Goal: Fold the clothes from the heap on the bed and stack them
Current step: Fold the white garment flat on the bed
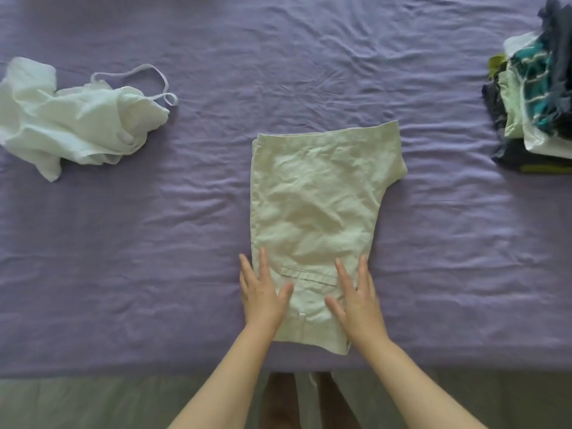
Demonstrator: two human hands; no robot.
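The shorts (315, 212) lie in the middle of the bed (123, 258), already folded in half lengthwise, with the waistband at the near edge. The left hand (261, 292) and the right hand (356, 297) both rest flat on the waist end, fingers straight and spread; they press the cloth and grip nothing. The risk now is in the next fold: the cloth is much wrinkled, and if the hands lift the near end without smoothing, the two legs may slide apart and the fold may come out crooked. The crotch corner at the far right also sticks out and could spoil a neat edge. A crumpled white top (68, 125) waits at the left, well apart from the shorts. At the right edge a stack (535, 103) of clothes is cut off by the frame, so its size and neatness cannot be judged. The lower layers of the shorts are hidden.
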